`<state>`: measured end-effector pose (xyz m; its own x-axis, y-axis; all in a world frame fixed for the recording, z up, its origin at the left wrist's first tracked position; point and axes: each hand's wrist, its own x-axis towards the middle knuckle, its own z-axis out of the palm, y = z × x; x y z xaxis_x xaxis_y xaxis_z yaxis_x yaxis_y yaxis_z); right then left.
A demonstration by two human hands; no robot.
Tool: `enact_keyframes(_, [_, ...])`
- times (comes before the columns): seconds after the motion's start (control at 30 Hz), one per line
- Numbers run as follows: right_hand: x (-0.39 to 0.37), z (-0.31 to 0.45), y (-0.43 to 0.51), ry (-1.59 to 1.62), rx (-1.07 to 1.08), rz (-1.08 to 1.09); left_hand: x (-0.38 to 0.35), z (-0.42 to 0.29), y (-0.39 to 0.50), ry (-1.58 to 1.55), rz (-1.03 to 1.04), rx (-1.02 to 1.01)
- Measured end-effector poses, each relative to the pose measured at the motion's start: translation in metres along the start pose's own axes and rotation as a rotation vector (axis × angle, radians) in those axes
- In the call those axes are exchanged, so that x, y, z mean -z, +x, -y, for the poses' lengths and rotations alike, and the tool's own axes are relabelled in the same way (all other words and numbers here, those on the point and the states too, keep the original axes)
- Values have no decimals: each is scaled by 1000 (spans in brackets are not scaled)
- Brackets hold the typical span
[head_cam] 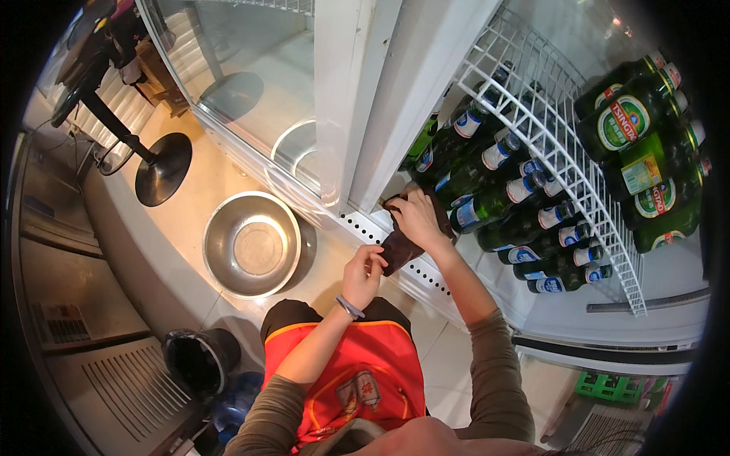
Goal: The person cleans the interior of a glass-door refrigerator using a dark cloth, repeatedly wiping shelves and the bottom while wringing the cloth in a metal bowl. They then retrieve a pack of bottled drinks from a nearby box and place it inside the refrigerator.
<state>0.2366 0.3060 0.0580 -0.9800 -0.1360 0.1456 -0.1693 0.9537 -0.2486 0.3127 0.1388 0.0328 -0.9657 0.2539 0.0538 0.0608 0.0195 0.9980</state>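
A dark brown cloth (402, 249) lies across the white sill of an open glass-door drinks fridge. My right hand (419, 214) presses on its upper part at the fridge's inner edge, with fingers bent over the cloth. My left hand (364, 276), a band on its wrist, is beside the cloth's lower left edge with fingers curled; whether it pinches the cloth is hard to tell. Right of my right hand, green glass beer bottles (479, 208) lie stacked on their sides at the fridge's bottom. Above them a white wire shelf (547, 114) holds more green bottles (621, 122).
A steel basin (251, 245) stands on the tiled floor left of the fridge. Further left are a stool's round black base (164, 169) and a black lined bin (199, 362). The fridge's white door frame (365, 97) rises ahead. A green crate (609, 386) is at lower right.
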Motion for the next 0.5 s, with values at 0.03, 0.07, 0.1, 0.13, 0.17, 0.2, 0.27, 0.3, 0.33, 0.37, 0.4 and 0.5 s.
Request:
enact_keyframes(0.03, [-5, 2, 5, 17, 39, -74, 0, 0, 0, 8, -1, 0])
enact_keyframes(0.07, [-9, 4, 10, 23, 30, -96, -1, 0, -1, 6, 0, 16])
enact_keyframes(0.1, [-11, 4, 11, 39, 37, -132, -2, 0, -2, 12, 1, 7])
enact_keyframes(0.13, [-12, 3, 11, 26, 40, -127, -3, 0, -2, 9, 5, 11])
enact_keyframes(0.17, [-11, 2, 10, 25, 48, -110, -3, 0, -2, -2, 8, 27])
enact_keyframes(0.2, [-9, 0, 6, 28, 70, -106, -4, -1, -3, 6, 15, 23])
enact_keyframes(0.27, [1, -7, -3, 91, 56, -48, -6, -3, -4, -4, 24, 33])
enact_keyframes(0.3, [3, -9, -6, 89, 40, -19, -5, -4, -4, 8, 29, 28])
enact_keyframes(0.33, [5, -9, -8, 86, 24, 14, -5, -4, -4, 11, 28, 22])
enact_keyframes(0.37, [5, -8, -8, 76, 4, 31, -5, -4, -4, 15, 27, 30])
enact_keyframes(0.4, [2, -6, -7, 45, 11, 0, -4, -4, -3, 27, 27, 5])
enact_keyframes(0.5, [-14, 3, 6, 24, 54, -162, -4, -2, -2, 45, 28, -10])
